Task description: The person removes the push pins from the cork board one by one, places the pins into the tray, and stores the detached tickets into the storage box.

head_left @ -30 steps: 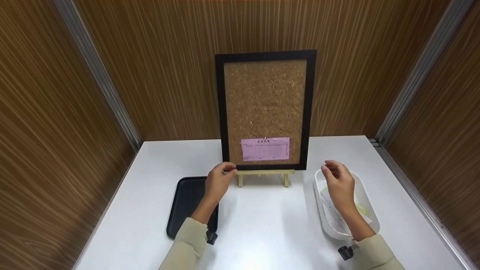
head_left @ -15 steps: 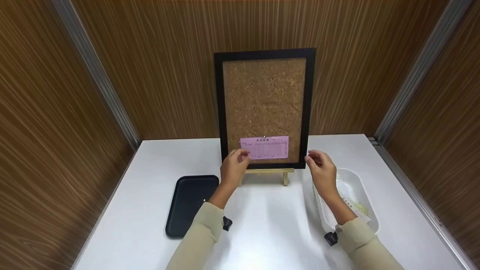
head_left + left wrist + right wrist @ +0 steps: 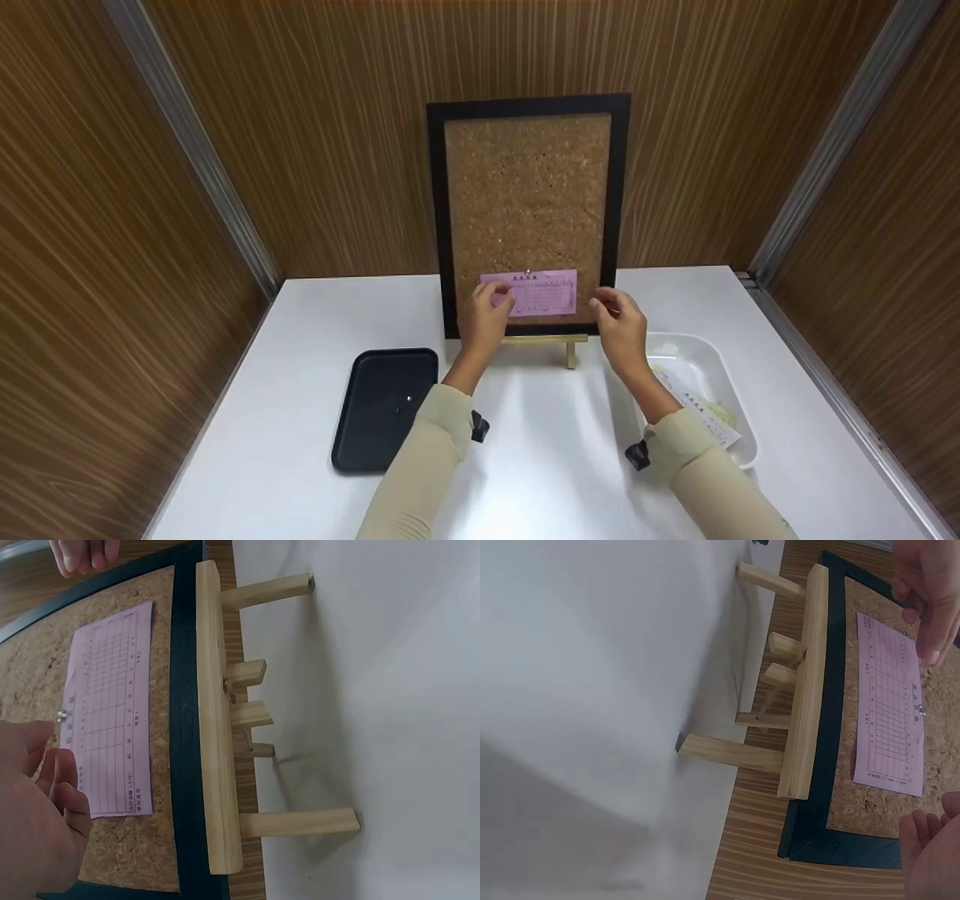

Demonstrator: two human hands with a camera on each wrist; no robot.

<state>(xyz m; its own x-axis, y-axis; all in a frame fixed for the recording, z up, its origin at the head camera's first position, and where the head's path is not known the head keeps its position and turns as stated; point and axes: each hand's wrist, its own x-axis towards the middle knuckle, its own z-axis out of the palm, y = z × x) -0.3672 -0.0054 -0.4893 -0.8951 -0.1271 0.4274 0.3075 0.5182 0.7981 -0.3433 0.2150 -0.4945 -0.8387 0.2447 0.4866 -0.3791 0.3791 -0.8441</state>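
A corkboard (image 3: 529,187) with a black frame leans on a small wooden easel (image 3: 547,340). Low on the cork hangs a pink printed slip (image 3: 546,294), held at its top edge by a clear pushpin (image 3: 62,716). My left hand (image 3: 482,322) is in front of the slip's left end, fingers bent, thumb near the index finger. Nothing shows between them; in the left wrist view the fingertips are close beside the pin. My right hand (image 3: 624,334) is at the board's lower right, fingers loosely bent, nothing visible in them, a little apart from the slip.
A black tray (image 3: 367,412) with a couple of tiny shiny bits lies on the left of the white table (image 3: 307,322). A white plastic tray (image 3: 686,345) with paper slips (image 3: 712,424) stands at the right, partly under my right forearm. Wood-grain panels (image 3: 337,150) enclose the table.
Both hands have moved up and inward: the left from the frame's lower left corner to the slip, the right from above the white tray to the board's lower right. The slip stays pinned.
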